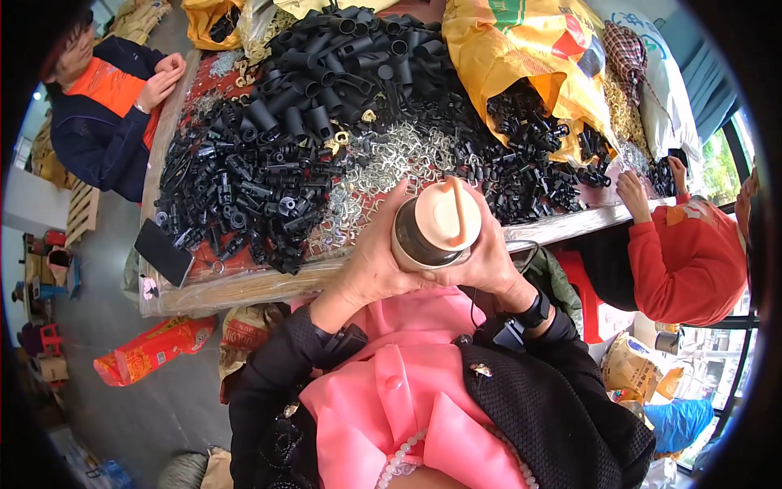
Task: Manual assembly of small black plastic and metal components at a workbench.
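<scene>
Both of my hands are wrapped round a tumbler (pixel 432 224) with a cream lid, a strap-like handle across its top and a dark body. My left hand (pixel 371 253) grips its left side, my right hand (pixel 493 253) its right side, and the thumbs come close together at the front. The cup is upright in front of my chest, by the near edge of the table. Just beyond it lie small silvery metal clips (pixel 391 171) in a loose heap. A pile of black plastic fittings (pixel 244 196) spreads to the left.
Large black tubes (pixel 334 65) are heaped at the back. A yellow sack (pixel 505 57) spills black parts at the right. A dark phone (pixel 163 253) lies at the left table corner. One person (pixel 106 114) stands at left; another in red (pixel 688 257) works at right.
</scene>
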The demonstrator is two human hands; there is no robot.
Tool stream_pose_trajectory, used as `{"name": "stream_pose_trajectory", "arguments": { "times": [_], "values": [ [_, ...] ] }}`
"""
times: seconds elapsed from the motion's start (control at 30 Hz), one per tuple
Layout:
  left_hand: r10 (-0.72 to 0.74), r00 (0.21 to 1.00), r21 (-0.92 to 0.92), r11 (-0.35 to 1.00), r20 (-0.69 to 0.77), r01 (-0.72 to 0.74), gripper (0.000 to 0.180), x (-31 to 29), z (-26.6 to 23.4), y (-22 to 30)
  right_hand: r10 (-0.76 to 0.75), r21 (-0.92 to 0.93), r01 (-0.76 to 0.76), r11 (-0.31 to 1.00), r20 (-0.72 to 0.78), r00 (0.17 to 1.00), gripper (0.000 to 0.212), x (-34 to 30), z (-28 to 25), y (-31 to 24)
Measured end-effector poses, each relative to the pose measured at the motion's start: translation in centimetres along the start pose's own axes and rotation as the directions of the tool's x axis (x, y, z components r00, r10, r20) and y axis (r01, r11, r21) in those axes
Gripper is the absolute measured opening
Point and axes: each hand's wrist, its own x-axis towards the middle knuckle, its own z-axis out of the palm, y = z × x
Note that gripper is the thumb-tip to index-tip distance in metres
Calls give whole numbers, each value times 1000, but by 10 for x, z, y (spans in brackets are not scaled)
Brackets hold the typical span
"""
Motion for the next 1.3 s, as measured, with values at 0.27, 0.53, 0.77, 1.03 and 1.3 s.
{"name": "stream_pose_trajectory", "arguments": {
  "times": [0.27,0.53,0.77,1.03,1.3],
  "values": [
    [69,995,60,996,-68,-65,111,-5,-3,10,-54,61,56,997,-39,998,114,-2,2,-22],
    [89,991,30,996,-96,-86,103,-9,1,22,-121,94,126,988,-59,991,96,4,-2,-39],
    [-6,1000,-178,984,4,7,91,-14,2,25,-230,65,229,971,12,973,71,10,-10,-53],
    [-81,995,-275,957,61,94,89,-14,3,32,-389,210,343,916,247,888,73,30,-28,-58],
    [90,995,-76,993,49,-86,91,-15,-3,30,-218,788,151,596,-22,976,82,38,-37,-75]
  ]
}}
